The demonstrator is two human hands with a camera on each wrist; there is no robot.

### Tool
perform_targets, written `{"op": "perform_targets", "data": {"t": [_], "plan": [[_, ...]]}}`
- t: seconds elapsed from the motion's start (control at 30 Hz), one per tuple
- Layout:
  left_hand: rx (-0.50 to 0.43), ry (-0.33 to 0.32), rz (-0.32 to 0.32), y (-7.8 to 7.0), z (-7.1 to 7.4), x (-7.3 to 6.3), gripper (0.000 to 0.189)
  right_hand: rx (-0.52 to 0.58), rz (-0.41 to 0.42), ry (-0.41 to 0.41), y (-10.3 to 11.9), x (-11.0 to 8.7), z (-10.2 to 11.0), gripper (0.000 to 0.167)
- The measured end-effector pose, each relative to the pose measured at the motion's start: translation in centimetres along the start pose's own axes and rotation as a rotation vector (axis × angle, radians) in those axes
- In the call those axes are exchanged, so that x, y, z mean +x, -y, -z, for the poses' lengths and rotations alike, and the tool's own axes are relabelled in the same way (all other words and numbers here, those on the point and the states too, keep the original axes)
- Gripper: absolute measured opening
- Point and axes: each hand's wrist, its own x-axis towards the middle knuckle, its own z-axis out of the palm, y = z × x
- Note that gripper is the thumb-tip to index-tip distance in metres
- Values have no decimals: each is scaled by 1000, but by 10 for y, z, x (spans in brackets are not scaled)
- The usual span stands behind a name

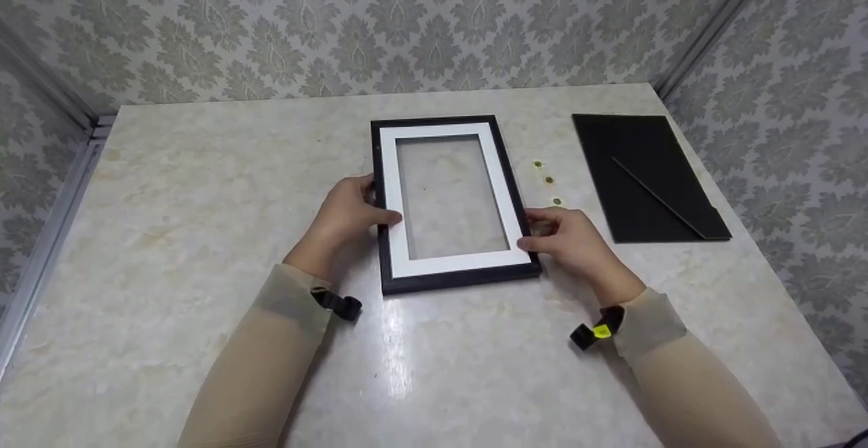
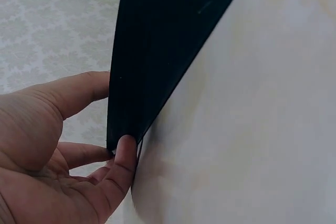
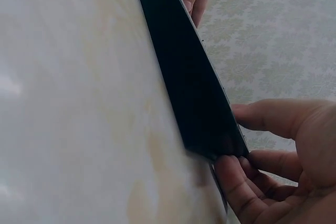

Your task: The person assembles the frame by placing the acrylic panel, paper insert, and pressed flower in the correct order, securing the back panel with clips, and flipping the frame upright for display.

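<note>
A black picture frame with a white mat around its see-through middle is held over the pale tabletop. On its left edge, my left hand grips it, thumb laid over the mat and fingers below. Lower on the opposite edge, the right hand holds it the same way, the thumb near the bottom right corner. From the left wrist, the frame's black side appears tilted, with fingertips against its lower edge. The right wrist view has the black side between thumb and fingers.
Three small dried flowers lie in a row right of the frame. Farther right rests a black backing board with a thin strip-like stand on it. Patterned walls border the table at the back and sides.
</note>
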Motion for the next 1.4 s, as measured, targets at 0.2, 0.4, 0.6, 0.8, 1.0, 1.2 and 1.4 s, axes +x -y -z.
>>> {"op": "perform_targets", "data": {"t": [0.2, 0.4, 0.6, 0.8, 1.0, 1.2, 1.4], "plan": [[8, 19, -9, 0, 0, -3, 87, 0, -6, -4, 0, -3, -1, 68], [-14, 70, -55, 0, -3, -19, 70, 2, -19, -6, -1, -3, -3, 68], [58, 119, -18, -2, -12, -48, 123, 119, -57, -61, 0, 0, 4, 54], [170, 161, -17, -6, -22, -60, 150, 253, -77, -223, 1, 2, 30, 48], [200, 136, -18, -6, -23, -57, 139, 292, -51, -299, 1, 11, 49, 46], [200, 119, -24, -5, -21, -55, 137, 278, 5, -393, 0, 21, 65, 43], [180, 134, -41, -5, -21, -59, 138, 225, -40, -361, -8, 21, 83, 44]]}}
